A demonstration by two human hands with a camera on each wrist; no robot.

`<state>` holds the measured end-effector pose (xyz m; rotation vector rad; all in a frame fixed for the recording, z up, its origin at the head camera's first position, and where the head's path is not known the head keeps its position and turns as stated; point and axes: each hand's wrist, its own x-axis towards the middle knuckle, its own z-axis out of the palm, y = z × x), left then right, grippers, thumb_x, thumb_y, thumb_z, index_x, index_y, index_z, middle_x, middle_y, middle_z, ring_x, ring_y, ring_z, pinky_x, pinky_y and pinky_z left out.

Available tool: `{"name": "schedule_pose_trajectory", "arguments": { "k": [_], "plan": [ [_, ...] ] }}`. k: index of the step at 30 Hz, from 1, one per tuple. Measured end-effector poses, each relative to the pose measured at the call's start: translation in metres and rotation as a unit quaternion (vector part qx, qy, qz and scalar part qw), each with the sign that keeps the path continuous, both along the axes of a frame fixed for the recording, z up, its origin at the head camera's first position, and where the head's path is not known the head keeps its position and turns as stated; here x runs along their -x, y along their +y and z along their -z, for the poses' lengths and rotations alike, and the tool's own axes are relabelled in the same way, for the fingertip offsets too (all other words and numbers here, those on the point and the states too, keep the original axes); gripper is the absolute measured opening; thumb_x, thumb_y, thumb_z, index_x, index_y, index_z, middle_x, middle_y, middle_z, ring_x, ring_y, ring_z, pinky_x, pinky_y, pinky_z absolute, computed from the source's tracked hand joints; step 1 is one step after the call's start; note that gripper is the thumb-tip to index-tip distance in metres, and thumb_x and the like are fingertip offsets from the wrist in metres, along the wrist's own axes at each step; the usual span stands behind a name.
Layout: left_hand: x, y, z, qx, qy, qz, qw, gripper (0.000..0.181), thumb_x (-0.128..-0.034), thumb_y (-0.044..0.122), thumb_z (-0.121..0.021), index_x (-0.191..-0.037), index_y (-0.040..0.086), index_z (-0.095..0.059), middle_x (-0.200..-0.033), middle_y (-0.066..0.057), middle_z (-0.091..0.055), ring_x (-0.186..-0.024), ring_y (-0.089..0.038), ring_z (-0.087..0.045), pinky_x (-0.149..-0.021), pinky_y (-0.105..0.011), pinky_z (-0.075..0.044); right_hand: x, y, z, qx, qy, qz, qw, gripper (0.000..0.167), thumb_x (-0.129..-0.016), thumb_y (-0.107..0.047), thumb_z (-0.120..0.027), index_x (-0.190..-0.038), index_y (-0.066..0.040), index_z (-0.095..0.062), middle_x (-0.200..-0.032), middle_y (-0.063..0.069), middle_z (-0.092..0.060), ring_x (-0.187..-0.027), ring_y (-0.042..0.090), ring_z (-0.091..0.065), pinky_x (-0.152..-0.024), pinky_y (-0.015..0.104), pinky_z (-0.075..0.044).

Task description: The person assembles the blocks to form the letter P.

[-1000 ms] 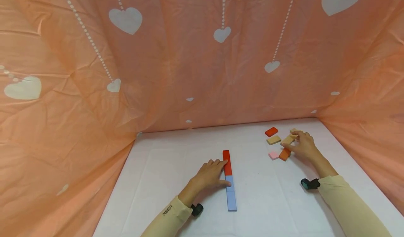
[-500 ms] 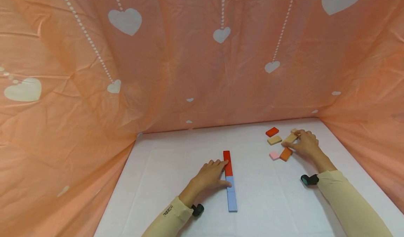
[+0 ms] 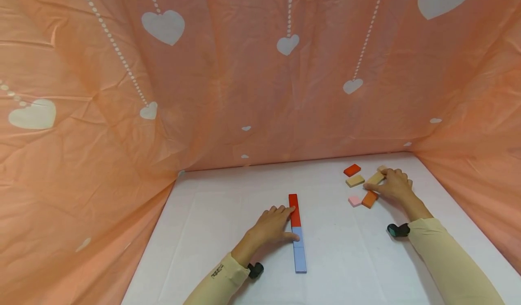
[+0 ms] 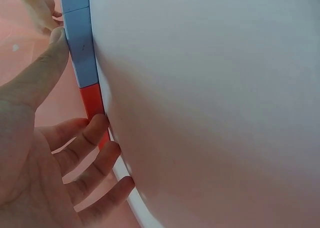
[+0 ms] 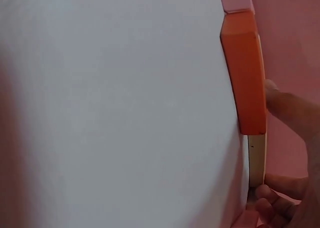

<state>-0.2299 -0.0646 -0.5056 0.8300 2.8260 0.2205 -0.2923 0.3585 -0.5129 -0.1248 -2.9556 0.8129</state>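
Observation:
In the head view a straight row of flat blocks lies on the white table: a red block [image 3: 295, 217] at the far end, then blue blocks [image 3: 300, 260] toward me. My left hand [image 3: 270, 226] rests along its left side, index finger at the red block and thumb on the blue part. Relaxed fingers touch the row in the left wrist view. My right hand [image 3: 395, 187] pinches a beige block [image 3: 375, 178] between thumb and fingertips, low over the table. An orange block [image 5: 245, 78] partly hides that beige block in the right wrist view.
About the right hand lie a red-orange block [image 3: 352, 170], another beige block [image 3: 355, 181], a pink block [image 3: 355, 201] and a small beige piece [image 3: 381, 168] partly covered by the fingers. A peach curtain [image 3: 260, 92] with hearts borders the table's back and sides.
The right hand has shifted only slightly against the blocks, its wrist a little farther from me. The left hand and the row keep their places; the whole view drifts slightly.

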Motion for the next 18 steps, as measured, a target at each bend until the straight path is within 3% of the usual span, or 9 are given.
{"name": "schedule_pose_trajectory", "arguments": {
  "k": [10,18],
  "plan": [
    [-0.0010,0.0010,0.0018,0.001,-0.009,-0.007,0.9999,0.093,-0.0879,0.060,-0.084,-0.162,0.016,-0.048,-0.151,-0.005,-0.060,-0.134,-0.029,-0.056,-0.111,-0.045,-0.048,-0.0025,-0.0004,-0.0031,-0.006,-0.024,-0.004,0.9997,0.099,-0.089,-0.054,-0.082,-0.147,0.015,-0.041,-0.127,0.045,-0.045,-0.116,0.058,-0.037,-0.092,0.064,-0.029],
    [0.0014,0.0011,0.0014,0.002,-0.003,-0.007,1.0000,0.094,-0.0874,0.060,-0.084,-0.162,0.016,-0.047,-0.150,-0.005,-0.060,-0.132,-0.027,-0.056,-0.111,-0.045,-0.048,-0.0010,-0.0037,-0.0022,-0.019,-0.013,0.003,0.9997,0.100,-0.088,-0.055,-0.082,-0.145,0.018,-0.044,-0.132,0.045,-0.043,-0.120,0.059,-0.035,-0.093,0.066,-0.030]
  ]
}}
